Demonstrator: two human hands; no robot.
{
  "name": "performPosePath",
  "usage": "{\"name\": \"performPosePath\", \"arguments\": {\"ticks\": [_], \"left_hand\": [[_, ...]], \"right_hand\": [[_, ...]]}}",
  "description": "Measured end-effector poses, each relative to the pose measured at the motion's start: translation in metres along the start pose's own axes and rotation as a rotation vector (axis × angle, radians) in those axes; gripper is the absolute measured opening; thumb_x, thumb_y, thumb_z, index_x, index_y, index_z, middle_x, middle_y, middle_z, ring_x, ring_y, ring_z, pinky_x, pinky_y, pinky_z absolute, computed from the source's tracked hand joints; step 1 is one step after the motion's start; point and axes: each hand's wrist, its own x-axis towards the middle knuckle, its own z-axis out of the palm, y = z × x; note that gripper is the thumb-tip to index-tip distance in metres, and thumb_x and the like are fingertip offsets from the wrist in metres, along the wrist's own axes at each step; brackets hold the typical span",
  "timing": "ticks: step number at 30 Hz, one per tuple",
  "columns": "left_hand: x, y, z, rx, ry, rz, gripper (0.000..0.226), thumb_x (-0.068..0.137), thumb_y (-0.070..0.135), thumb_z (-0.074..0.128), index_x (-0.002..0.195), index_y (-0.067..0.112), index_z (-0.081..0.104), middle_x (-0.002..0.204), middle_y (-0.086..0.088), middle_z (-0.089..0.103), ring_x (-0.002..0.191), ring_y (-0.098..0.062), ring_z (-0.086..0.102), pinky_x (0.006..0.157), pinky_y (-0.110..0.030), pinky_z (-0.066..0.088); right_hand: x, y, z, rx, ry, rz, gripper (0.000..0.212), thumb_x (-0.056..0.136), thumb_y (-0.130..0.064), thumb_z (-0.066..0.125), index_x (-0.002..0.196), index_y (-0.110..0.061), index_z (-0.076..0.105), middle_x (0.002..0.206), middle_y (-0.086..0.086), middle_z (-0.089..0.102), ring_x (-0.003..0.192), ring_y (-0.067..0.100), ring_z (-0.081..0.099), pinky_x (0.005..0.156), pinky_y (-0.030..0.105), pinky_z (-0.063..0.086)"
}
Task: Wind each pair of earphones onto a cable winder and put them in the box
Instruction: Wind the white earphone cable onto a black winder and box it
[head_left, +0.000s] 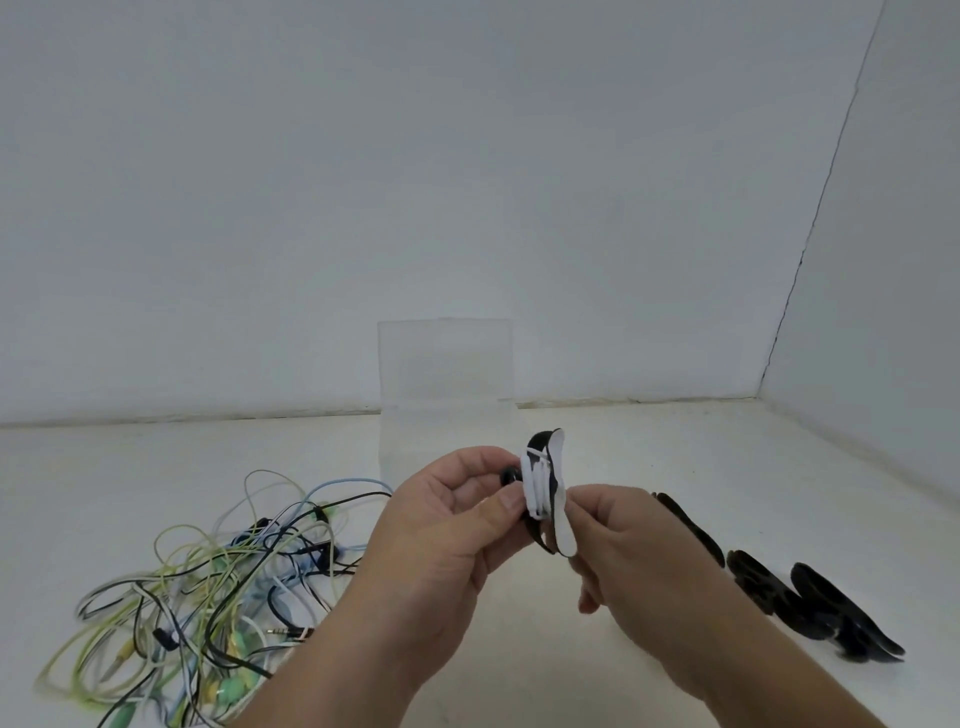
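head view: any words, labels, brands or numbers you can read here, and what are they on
None: no text, label, brand or number can be read in this view.
Cable winder, pinched by the left hand and right hand: black and white, no print shows.
Clear box: plain, no label visible.
Spare winders and tangled earphones: blurred, no markings legible.

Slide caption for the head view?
Left hand and right hand hold a cable winder wound with white earphones, clear box behind.
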Motion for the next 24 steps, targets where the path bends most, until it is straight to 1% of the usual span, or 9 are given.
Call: {"name": "performPosePath", "arguments": {"ticks": [1, 5, 8, 12, 15, 18, 20, 22, 24], "left_hand": [[0.001, 0.0, 0.0, 0.0, 0.027, 0.017, 0.035, 0.073, -0.002, 0.072, 0.106, -0.009, 0.062, 0.09, -0.025, 0.07, 0.072, -0.027, 0.069, 0.065, -0.028, 0.059], [0.004, 0.003, -0.001, 0.019, 0.131, 0.104, 0.033, 0.067, 0.001, 0.069, 0.099, -0.003, 0.063, 0.085, -0.019, 0.071, 0.07, -0.021, 0.07, 0.065, -0.024, 0.059], [0.007, 0.002, -0.005, 0.159, 0.212, 0.158, 0.018, 0.078, -0.005, 0.069, 0.094, 0.002, 0.065, 0.081, -0.013, 0.072, 0.069, -0.018, 0.068, 0.065, -0.022, 0.058], [0.008, 0.004, -0.011, 0.366, 0.28, 0.234, 0.017, 0.084, -0.006, 0.07, 0.097, 0.005, 0.067, 0.084, -0.013, 0.073, 0.072, -0.019, 0.069, 0.069, -0.026, 0.058], [0.007, 0.006, -0.011, 0.521, 0.28, 0.276, 0.023, 0.081, -0.004, 0.074, 0.09, 0.018, 0.072, 0.089, -0.014, 0.073, 0.076, -0.02, 0.07, 0.077, -0.034, 0.058], [0.005, 0.009, -0.008, 0.62, 0.248, 0.29, 0.026, 0.081, -0.003, 0.075, 0.09, 0.02, 0.071, 0.083, -0.005, 0.074, 0.076, -0.014, 0.069, 0.073, -0.024, 0.055], [0.005, 0.011, -0.008, 0.647, 0.25, 0.286, 0.025, 0.081, -0.002, 0.075, 0.091, 0.02, 0.071, 0.08, -0.003, 0.074, 0.075, -0.013, 0.068, 0.068, -0.018, 0.054], [0.004, 0.012, -0.009, 0.68, 0.261, 0.298, 0.024, 0.081, -0.001, 0.076, 0.09, 0.021, 0.071, 0.076, -0.001, 0.073, 0.074, -0.012, 0.068, 0.065, -0.016, 0.052], [0.002, 0.011, -0.008, 0.741, 0.256, 0.311, 0.024, 0.079, 0.001, 0.078, 0.088, 0.023, 0.072, 0.075, -0.001, 0.072, 0.073, -0.015, 0.068, 0.062, -0.016, 0.052]], "right_hand": [[0.0, 0.0, 0.002, 0.002, -0.031, 0.011, 0.044, 0.101, -0.032, 0.046, 0.065, -0.011, 0.06, 0.049, -0.011, 0.041, 0.043, 0.008, 0.039, 0.056, 0.026, 0.048], [-0.002, -0.001, 0.005, 0.008, -0.162, 0.019, 0.043, 0.104, -0.026, 0.045, 0.065, -0.018, 0.062, 0.047, -0.013, 0.042, 0.042, 0.006, 0.039, 0.06, 0.027, 0.05], [-0.005, -0.002, 0.005, -0.035, -0.216, -0.015, 0.041, 0.102, -0.025, 0.047, 0.066, -0.02, 0.067, 0.049, -0.015, 0.045, 0.044, 0.005, 0.042, 0.064, 0.028, 0.053], [-0.009, -0.009, 0.001, -0.075, -0.183, -0.085, 0.029, 0.096, -0.031, 0.059, 0.073, -0.021, 0.073, 0.053, -0.012, 0.044, 0.051, 0.007, 0.049, 0.06, 0.019, 0.051], [-0.012, -0.013, -0.004, -0.095, -0.119, -0.15, 0.024, 0.092, -0.031, 0.063, 0.074, -0.02, 0.074, 0.052, -0.009, 0.044, 0.054, 0.009, 0.049, 0.055, 0.015, 0.043], [-0.011, -0.012, -0.007, -0.136, -0.019, -0.193, 0.022, 0.09, -0.033, 0.064, 0.072, -0.025, 0.073, 0.054, -0.002, 0.046, 0.056, 0.013, 0.047, 0.056, 0.024, 0.039], [-0.011, -0.012, -0.01, -0.075, 0.045, -0.194, 0.024, 0.09, -0.028, 0.064, 0.068, -0.023, 0.073, 0.052, -0.002, 0.046, 0.054, 0.012, 0.046, 0.053, 0.02, 0.038], [-0.013, -0.014, -0.013, -0.01, 0.022, -0.21, 0.026, 0.09, -0.022, 0.064, 0.066, -0.02, 0.073, 0.048, -0.008, 0.045, 0.05, 0.008, 0.046, 0.052, 0.013, 0.04], [-0.017, -0.018, -0.013, 0.025, -0.059, -0.248, 0.026, 0.091, -0.019, 0.065, 0.066, -0.02, 0.073, 0.049, -0.008, 0.047, 0.05, 0.006, 0.046, 0.05, 0.01, 0.038]]}}
